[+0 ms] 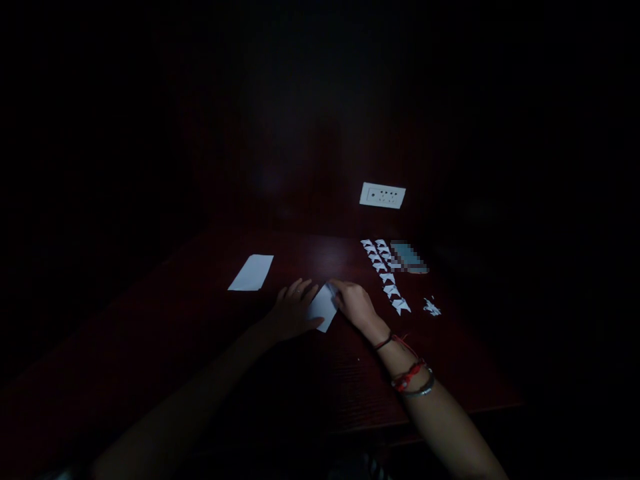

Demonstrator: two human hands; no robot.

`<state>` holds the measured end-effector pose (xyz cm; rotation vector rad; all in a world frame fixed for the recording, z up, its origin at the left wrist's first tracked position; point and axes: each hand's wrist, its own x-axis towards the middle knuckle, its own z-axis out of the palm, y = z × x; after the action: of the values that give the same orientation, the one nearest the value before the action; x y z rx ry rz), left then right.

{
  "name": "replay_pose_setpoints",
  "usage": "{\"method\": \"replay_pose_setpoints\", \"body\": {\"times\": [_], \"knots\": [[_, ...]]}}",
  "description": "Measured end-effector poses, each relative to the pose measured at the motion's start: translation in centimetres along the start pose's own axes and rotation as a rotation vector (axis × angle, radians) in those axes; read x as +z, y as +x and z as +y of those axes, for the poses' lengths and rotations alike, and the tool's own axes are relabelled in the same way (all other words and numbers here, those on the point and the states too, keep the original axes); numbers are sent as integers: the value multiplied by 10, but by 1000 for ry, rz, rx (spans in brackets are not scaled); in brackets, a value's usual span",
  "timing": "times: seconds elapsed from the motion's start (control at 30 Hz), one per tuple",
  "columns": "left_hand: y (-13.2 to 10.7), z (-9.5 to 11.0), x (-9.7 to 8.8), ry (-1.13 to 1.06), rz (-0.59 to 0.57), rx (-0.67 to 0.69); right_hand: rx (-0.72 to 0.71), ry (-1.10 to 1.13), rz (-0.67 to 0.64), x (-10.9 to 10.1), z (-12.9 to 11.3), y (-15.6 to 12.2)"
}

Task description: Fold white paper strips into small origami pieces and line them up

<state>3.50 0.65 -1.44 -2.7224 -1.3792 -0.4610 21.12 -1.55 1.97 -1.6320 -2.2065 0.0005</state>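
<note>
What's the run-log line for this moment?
Left hand: spread on paper | Right hand: at paper's right edge | Folded papers: right | Another sheet: left

A white socket point(383, 195) is fixed on the dark wall point(320, 160), to the right of the middle, with small dark holes in its face. Below it, the table point(327, 251) is dark red, and a pale shine lies on its far part. On its right side there is a flat bluish thing point(409, 257), whose details are hidden by square blocks.
</note>
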Motion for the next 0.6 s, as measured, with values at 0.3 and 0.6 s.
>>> {"method": "replay_pose_setpoints", "body": {"times": [0.3, 0.6], "knots": [[-5, 0, -7, -12, -3, 85, 30, 219, 87, 13, 13, 4], [0, -5, 1, 30, 16, -94, 101, 462, 110, 17, 12, 7]]}}
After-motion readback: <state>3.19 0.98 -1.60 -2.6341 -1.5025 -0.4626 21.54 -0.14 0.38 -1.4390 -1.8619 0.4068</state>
